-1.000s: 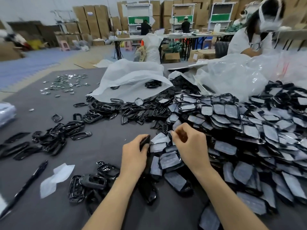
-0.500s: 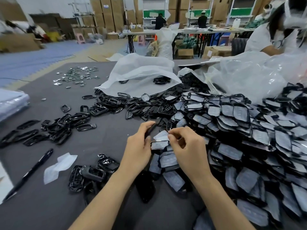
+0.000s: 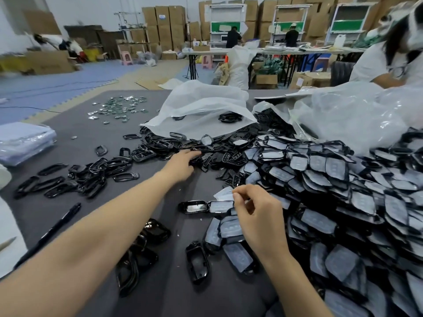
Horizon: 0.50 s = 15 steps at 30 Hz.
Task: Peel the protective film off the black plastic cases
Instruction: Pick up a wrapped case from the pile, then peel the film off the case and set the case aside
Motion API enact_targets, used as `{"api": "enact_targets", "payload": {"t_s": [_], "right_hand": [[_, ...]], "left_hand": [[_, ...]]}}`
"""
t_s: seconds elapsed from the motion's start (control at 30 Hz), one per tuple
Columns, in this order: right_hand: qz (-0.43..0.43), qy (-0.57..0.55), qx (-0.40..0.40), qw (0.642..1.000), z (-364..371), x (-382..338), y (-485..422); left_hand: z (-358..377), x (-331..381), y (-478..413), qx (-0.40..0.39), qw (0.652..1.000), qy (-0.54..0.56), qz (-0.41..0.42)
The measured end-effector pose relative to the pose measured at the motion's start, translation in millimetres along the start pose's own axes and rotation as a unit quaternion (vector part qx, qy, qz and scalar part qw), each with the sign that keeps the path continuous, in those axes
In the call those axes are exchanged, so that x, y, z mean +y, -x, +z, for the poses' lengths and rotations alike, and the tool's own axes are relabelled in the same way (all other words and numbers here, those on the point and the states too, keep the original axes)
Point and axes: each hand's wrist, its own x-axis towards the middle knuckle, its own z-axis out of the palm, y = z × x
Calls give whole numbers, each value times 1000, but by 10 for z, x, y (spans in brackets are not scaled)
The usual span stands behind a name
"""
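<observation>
Grey table (image 3: 75,124), loaded with parts.

Left hand (image 3: 182,162): arm stretched out toward the middle of the table, fingertips in among loose black frames (image 3: 146,154) at the edge of the scatter. Fingers mostly extended. Cannot tell whether they close on a piece.

Right hand (image 3: 254,212): nearer the front edge, thumb and forefinger pinching a small pale piece of film (image 3: 223,193), held just above the table. The other fingers are curled under.

Just left of the right hand lies one glossy black case (image 3: 194,206), its upper side bare, end-on to a film-covered one (image 3: 220,205). More bare cases (image 3: 196,261) lie toward the front edge, between the two forearms.

Heap of film-covered cases (image 3: 343,179): fills the right side of the table, piled deep, pale film faces up.

Left side: a spread of bare black frames (image 3: 91,177), a black pen (image 3: 55,227) near the left edge, a stack of clear sheets (image 3: 23,143) at that edge. Far left corner: small shiny metal pieces (image 3: 119,108).

Far edge: a white plastic bag (image 3: 201,106) lying open over black parts. A second person (image 3: 384,62) in white works at the far right corner.
</observation>
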Motion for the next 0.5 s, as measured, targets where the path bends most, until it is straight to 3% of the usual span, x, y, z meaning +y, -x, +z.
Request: {"api": "enact_targets", "payload": {"t_s": [0.27, 0.5], "right_hand": [[4, -1, -7, 1000, -5, 26, -11], [27, -17, -23, 999, 11, 32, -8]], "left_hand": [[-85, -205, -159, 23, 998, -38, 54], [-122, -271, -14, 135, 987, 72, 58]]}}
